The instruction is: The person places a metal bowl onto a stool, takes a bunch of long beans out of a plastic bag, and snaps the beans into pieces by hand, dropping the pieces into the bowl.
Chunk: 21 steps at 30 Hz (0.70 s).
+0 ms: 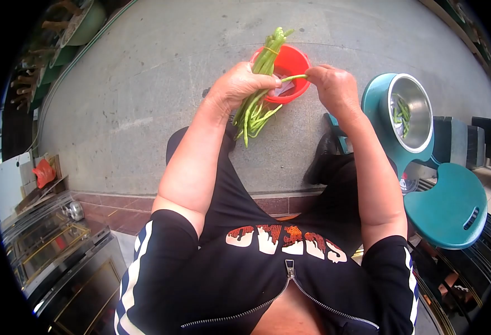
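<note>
My left hand (pixel 239 86) is wrapped round a bunch of long green beans (pixel 254 109), whose upper ends are tied with a yellowish band. The loose lower ends of the bunch droop below the hand. One long bean (pixel 294 77) stretches sideways from my left thumb to my right hand (pixel 333 88), which pinches its end. Under both hands a red bucket (pixel 300 60) stands on the ground, with something whitish at its bottom. The bunch partly hides the bucket's left side.
To the right, a metal bowl (pixel 422 114) with short green bean pieces (pixel 402 116) sits on a teal chair-like seat (pixel 372 92). A teal stool (pixel 446 206) stands nearer me. Glass-and-metal furniture (pixel 61 257) is at lower left, beside a red plastic bag (pixel 44 173).
</note>
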Each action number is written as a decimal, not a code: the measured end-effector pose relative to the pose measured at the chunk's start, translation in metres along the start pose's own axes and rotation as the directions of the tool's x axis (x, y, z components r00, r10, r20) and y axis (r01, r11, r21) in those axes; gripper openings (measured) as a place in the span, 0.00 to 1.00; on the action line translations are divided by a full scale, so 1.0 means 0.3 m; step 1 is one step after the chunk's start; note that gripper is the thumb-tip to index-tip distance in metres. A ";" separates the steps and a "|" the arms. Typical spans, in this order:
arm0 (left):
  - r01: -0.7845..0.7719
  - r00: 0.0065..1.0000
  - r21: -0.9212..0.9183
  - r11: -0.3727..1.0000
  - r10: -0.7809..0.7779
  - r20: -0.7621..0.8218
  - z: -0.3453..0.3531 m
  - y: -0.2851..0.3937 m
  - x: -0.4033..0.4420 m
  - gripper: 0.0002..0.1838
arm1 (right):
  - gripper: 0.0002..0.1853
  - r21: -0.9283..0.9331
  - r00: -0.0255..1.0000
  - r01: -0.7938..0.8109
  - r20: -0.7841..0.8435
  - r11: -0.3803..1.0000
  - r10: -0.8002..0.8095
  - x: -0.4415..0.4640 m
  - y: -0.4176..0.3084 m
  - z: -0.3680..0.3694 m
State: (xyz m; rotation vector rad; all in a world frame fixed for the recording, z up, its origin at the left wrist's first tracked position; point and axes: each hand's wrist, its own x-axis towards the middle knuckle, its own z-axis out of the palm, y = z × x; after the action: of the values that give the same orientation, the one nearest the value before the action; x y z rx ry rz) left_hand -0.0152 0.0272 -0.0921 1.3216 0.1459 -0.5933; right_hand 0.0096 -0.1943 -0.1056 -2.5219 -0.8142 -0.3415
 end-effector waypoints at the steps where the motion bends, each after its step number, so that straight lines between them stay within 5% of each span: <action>1: -0.009 1.000 0.002 1.000 0.009 -0.001 -0.005 -0.003 0.003 0.08 | 0.06 0.238 0.983 -0.181 0.024 0.954 0.180 0.004 0.009 -0.003; 3: -0.028 1.000 0.004 1.000 0.028 -0.002 -0.017 -0.009 0.007 0.08 | 0.06 0.627 0.859 -0.480 0.193 0.614 0.473 0.019 0.040 -0.015; 5: -0.018 0.999 -0.011 1.000 0.018 -0.037 -0.023 0.002 -0.005 0.08 | 0.07 0.834 0.774 -0.419 0.120 0.360 0.622 0.033 0.142 -0.041; 8: 0.001 0.996 -0.005 1.000 -0.002 -0.090 -0.024 0.000 0.000 0.08 | 0.08 0.666 0.774 -0.446 -0.050 0.598 0.632 0.026 0.084 -0.094; 12: -0.031 0.994 -0.023 0.999 0.028 -0.107 -0.005 -0.033 0.038 0.08 | 0.06 0.210 0.983 -0.013 -0.174 0.978 0.050 0.010 -0.066 -0.004; 14: -0.038 0.995 0.000 0.999 0.038 -0.097 0.024 -0.020 0.032 0.09 | 0.06 0.022 0.984 0.113 -0.140 0.993 -0.109 0.005 -0.098 0.044; 21: -0.003 1.000 -0.097 0.995 0.003 0.001 0.022 -0.008 0.024 0.10 | 0.06 0.090 0.986 0.138 -0.103 0.986 -0.129 0.001 -0.091 0.059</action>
State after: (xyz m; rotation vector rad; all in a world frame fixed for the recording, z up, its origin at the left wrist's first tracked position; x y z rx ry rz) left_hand -0.0118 0.0184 -0.0957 1.2268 0.1704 -0.5774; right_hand -0.0049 -0.1658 -0.1110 -2.3483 -0.9406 -0.4535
